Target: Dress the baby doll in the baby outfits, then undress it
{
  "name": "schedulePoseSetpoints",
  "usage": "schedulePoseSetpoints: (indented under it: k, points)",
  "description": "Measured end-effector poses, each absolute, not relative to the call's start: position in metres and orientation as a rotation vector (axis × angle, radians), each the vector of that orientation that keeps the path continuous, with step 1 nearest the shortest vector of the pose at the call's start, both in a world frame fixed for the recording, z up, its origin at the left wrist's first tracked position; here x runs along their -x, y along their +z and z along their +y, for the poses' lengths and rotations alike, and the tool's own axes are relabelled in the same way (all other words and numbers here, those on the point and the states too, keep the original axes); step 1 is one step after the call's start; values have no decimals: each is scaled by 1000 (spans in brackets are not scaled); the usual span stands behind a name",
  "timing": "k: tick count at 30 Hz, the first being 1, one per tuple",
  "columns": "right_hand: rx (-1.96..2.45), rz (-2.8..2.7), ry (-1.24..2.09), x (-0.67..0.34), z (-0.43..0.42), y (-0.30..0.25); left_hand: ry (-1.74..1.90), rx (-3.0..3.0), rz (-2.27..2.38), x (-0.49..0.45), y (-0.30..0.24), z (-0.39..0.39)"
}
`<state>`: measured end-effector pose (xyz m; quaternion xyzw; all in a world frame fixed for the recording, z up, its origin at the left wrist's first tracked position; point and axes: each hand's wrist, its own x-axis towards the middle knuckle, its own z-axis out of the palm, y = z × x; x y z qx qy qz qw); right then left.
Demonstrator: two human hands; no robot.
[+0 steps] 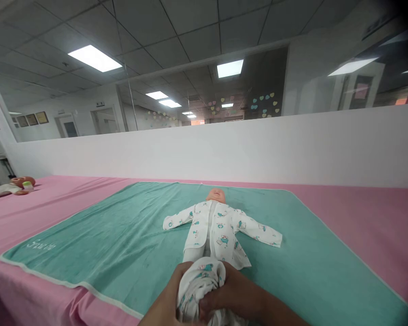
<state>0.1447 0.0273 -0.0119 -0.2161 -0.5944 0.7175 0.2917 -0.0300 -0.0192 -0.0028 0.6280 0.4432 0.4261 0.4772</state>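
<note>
A baby doll [216, 195] lies on its back, dressed in a white baby jacket [221, 228] with a small coloured print. The jacket's front is parted and its sleeves stretch out to both sides. In front of the doll's lower end I hold a bunched white baby garment [204, 271] with a matching print. My left hand [172, 296] is closed around its left side. My right hand [229, 292] grips the other side, with fingers pressed into the folds. The doll's legs are mostly hidden behind the bundle, and I cannot make out the garment's kind.
Beneath the doll is a green towel [115, 244] with a pale edge, spread over a pink cloth [353, 217]. Another doll [23, 182] lies at the far left beside a small green-topped object [27, 185]. A white low wall [204, 154] with mirrors above it runs along the back.
</note>
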Motion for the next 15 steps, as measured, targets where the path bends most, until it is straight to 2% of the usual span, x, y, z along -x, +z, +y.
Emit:
schedulePoseSetpoints:
  k: [5,11,15]
  points:
    - [553,-1582,1857,-146,28,-16,996,-1711,1480,16,6,-23]
    - [430,-1679,1890,-148,30,-4,730,-2002,1608,19,18,-22]
    - [600,-1887,1748,-143,29,12,721,-2089,1805,21,16,-14]
